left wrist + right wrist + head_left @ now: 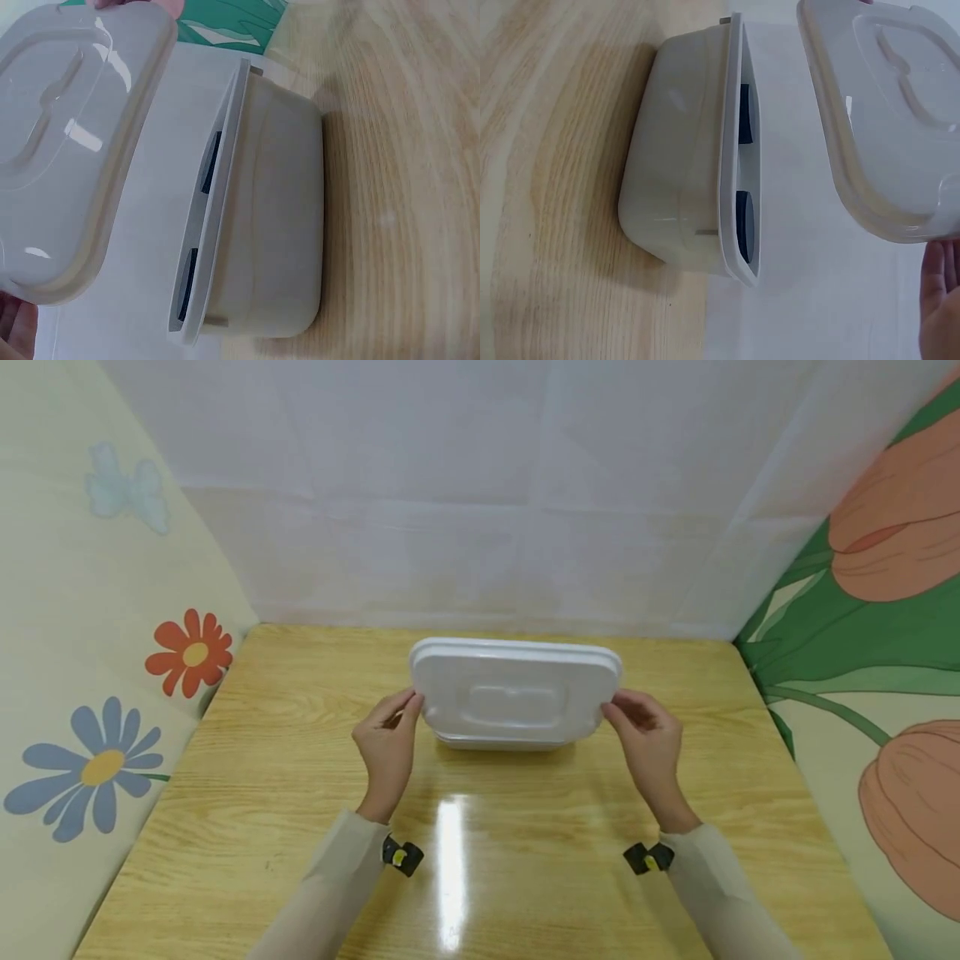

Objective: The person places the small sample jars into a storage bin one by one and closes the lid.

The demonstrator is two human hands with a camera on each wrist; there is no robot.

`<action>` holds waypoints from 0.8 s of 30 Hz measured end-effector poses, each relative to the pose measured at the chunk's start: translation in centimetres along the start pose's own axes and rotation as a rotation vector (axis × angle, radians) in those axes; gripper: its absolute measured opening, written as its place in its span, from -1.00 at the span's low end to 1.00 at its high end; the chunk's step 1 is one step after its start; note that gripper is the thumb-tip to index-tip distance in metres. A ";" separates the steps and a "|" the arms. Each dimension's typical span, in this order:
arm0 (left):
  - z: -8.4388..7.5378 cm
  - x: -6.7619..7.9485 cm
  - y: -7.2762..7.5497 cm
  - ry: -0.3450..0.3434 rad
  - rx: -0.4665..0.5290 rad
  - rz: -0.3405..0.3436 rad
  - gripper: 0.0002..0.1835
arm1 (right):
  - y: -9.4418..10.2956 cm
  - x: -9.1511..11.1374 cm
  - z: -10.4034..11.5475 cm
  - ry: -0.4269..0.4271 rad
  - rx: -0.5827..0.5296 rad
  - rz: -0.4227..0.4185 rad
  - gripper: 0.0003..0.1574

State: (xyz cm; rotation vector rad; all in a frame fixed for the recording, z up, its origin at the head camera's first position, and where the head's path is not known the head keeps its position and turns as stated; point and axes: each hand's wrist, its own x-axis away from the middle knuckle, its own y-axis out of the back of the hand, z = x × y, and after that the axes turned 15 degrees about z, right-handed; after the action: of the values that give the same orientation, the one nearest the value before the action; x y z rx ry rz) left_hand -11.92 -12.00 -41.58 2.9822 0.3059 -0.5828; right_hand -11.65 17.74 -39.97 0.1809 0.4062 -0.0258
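Observation:
A white plastic lid (517,681) is held up, tilted, with its broad face turned toward the head camera. My left hand (386,752) pinches its left end between thumb and fingers. At the right end, my right hand (649,747) pinches it the same way. Below the lid, apart from it, a white rectangular box (277,202) stands uncovered on the table; in the head view the lid hides most of it. Two dark pieces (745,116) show just inside the box's rim in both wrist views; their kind cannot be made out.
The wood-grain table (517,843) ends at a white cloth backdrop (480,527). Flower-printed panels stand on the left (90,610) and right (885,677). A black wrist camera is strapped at each sleeve cuff.

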 end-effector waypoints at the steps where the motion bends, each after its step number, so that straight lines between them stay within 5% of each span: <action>1: 0.1 -0.2 0.0 0.012 -0.020 0.002 -0.80 | 0.0 -0.2 0.0 -0.013 -0.008 0.000 -0.79; 24: 2.1 -4.3 -0.7 0.449 -0.270 0.202 -0.79 | -0.6 -4.1 -3.5 -0.519 -0.219 0.075 -0.60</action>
State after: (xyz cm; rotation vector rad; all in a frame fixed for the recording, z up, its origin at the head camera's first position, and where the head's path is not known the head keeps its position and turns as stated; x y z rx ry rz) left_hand -16.74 -12.39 -41.86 2.7969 0.0973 0.1442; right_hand -16.83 17.75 -41.64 -0.0303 -0.1163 0.0457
